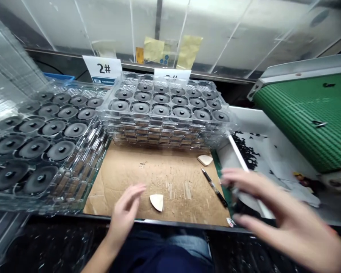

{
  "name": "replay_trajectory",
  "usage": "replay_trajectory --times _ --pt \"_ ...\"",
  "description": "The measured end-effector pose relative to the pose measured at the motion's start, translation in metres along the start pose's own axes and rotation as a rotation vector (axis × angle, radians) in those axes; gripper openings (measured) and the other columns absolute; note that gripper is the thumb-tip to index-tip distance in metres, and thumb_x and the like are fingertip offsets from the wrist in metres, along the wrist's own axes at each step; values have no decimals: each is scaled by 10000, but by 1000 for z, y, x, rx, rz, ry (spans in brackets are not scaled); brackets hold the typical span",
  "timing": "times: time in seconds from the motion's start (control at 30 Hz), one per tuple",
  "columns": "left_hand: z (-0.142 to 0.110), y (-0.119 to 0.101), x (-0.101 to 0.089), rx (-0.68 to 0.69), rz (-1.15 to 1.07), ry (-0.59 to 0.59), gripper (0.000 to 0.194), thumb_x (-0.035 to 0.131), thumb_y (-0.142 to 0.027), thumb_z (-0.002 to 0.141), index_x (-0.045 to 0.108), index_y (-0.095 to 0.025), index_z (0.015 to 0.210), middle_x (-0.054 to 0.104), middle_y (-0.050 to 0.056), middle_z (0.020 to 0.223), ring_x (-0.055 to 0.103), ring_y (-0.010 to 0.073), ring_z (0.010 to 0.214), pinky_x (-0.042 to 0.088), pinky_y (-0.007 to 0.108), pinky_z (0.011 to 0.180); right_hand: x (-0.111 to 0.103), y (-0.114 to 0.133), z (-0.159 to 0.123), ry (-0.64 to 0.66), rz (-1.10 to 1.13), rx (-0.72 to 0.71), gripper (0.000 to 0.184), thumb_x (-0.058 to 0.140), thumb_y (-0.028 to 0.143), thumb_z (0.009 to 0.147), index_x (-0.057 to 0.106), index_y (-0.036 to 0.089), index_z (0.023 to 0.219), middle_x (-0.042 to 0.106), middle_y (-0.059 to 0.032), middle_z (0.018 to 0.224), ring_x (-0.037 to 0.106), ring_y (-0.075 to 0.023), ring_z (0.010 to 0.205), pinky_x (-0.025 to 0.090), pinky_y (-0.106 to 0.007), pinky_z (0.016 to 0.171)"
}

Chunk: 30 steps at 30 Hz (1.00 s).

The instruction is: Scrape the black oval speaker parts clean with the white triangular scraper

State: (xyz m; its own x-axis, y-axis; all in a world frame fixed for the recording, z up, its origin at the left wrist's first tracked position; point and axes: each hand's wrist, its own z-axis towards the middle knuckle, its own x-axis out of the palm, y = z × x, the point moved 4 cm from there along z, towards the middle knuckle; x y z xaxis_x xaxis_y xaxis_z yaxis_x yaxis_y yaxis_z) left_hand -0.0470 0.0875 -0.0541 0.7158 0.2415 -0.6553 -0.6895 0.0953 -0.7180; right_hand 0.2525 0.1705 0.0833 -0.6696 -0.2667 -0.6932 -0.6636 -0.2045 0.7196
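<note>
The open left hand (126,214) hovers just above a pale wedge-shaped piece (156,202) lying on a cardboard sheet (170,178). The blurred, curled right hand (261,201) is beside a black-and-silver pen (214,187), and whether it grips anything cannot be told. A careless sweep could roll the pen away or jolt the stacked clear trays (165,115) of black round parts (161,110). A white card (102,69) reads "2#".

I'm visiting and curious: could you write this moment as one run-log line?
left hand: open, beside cream wedge on brown cardboard sheet | right hand: blurred, near slim black pen
</note>
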Motion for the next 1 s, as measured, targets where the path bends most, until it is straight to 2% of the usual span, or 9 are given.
replay_trajectory --times 0.07,0.13,0.27,0.4,0.53,0.7,0.8,0.9,1.0 --pt "-8 -33 -5 175 -207 108 250 480 -154 846 614 -231 1043 676 74 1147 575 188 1135 457 361 977 66 -6 -19 357 338 189 526 695 421 708 561 273 1195 560 -85 1248 553 -260 1122 419 -399 978" --pt "-16 -64 -7 463 -352 243 327 546 -198 826 568 -252 1149 635 90 1220 512 207 1208 408 382 1016 113 -7 -36 545 682 340 598 694 494 702 523 253 1222 567 -102 1235 557 -262 1117 420 -402 968" --pt "-22 -88 -8 648 -315 446 501 570 -201 817 458 -355 1281 628 48 1232 478 228 1238 357 437 1028 154 7 -52 539 1038 500 660 702 605 632 586 227 1159 592 -102 1198 455 -289 1221 354 -410 1011" --pt "-19 -85 -13 490 -393 600 561 547 -137 814 424 -428 1277 603 40 1253 522 274 1193 380 483 989 162 33 -51 531 1183 449 552 687 592 657 639 264 1098 633 -68 1113 532 -269 1141 369 -397 997" --pt "-19 -76 -23 358 -540 556 506 594 -150 781 528 -446 1186 649 18 1195 586 254 1121 470 396 922 173 39 -47 552 1147 403 508 639 605 704 660 252 1068 650 -67 1061 579 -259 1065 414 -393 951" --pt "-37 -41 -20 -163 -677 547 609 689 -229 706 480 -457 1231 637 14 1220 642 228 1024 556 285 776 195 37 -47 611 849 391 551 488 666 784 656 239 1088 665 -69 1000 592 -238 1029 410 -386 961" --pt "-53 -24 -18 -324 -796 522 549 721 -224 668 577 -403 1166 614 54 1249 582 274 1120 481 384 927 204 41 -44 593 684 295 581 379 670 834 671 212 1039 680 -64 825 644 -226 877 490 -373 857" --pt "-61 -11 -21 -428 -990 365 581 805 -231 553 646 -357 1097 593 73 1276 505 319 1201 368 465 1030 205 31 -32 337 418 186 515 336 566 907 614 181 1106 646 -40 715 654 -174 662 542 -320 722" --pt "-64 3 -20 -784 -1312 143 676 815 -384 487 615 -350 1132 613 65 1248 564 299 1133 423 411 989 206 8 -18 42 143 171 440 418 461 901 527 160 1203 590 -86 920 599 -139 573 542 -315 632"
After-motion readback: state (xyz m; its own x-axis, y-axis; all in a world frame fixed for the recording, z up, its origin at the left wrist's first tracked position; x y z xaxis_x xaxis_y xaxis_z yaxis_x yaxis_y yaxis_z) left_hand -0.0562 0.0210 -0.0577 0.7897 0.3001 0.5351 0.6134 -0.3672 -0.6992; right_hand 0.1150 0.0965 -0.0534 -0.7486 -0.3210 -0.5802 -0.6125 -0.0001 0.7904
